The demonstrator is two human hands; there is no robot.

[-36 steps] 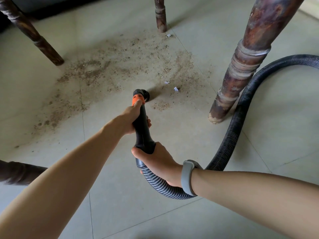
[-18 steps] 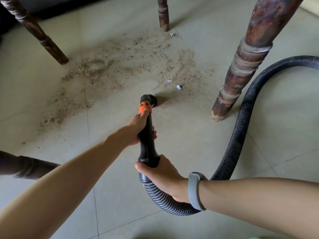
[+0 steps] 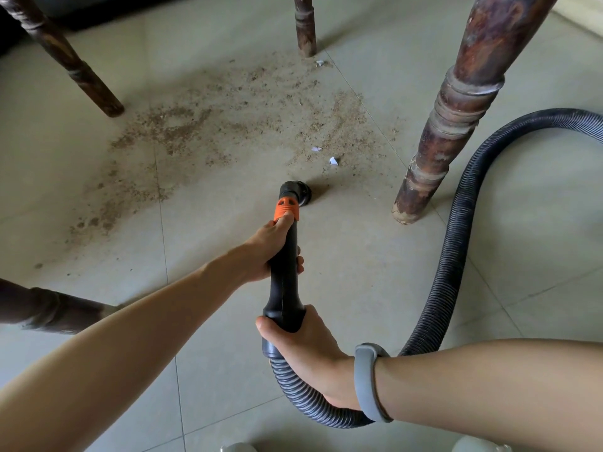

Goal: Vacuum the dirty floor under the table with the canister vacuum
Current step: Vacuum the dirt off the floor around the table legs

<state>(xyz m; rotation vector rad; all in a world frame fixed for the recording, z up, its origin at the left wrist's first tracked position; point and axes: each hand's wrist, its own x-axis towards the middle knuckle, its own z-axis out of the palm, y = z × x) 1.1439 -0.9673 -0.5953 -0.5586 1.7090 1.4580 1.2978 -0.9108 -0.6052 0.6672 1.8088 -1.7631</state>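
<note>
Pale floor tiles carry brown dirt across the upper middle, between dark desk legs. Since a second ago the small patch by the nozzle has gone, so cleaning is advancing. Black hose runs off the right edge; the canister is unseen. Left hand and right hand are closed around the wand.

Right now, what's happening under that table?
A person is vacuuming the tiled floor between the table legs. The left hand grips the black wand just below its orange collar; the right hand holds the wand's base where the ribbed hose joins. The nozzle sits at the floor on the near edge of the dirt patch. Most of the brown debris and three white paper scraps are not yet picked up.
</note>
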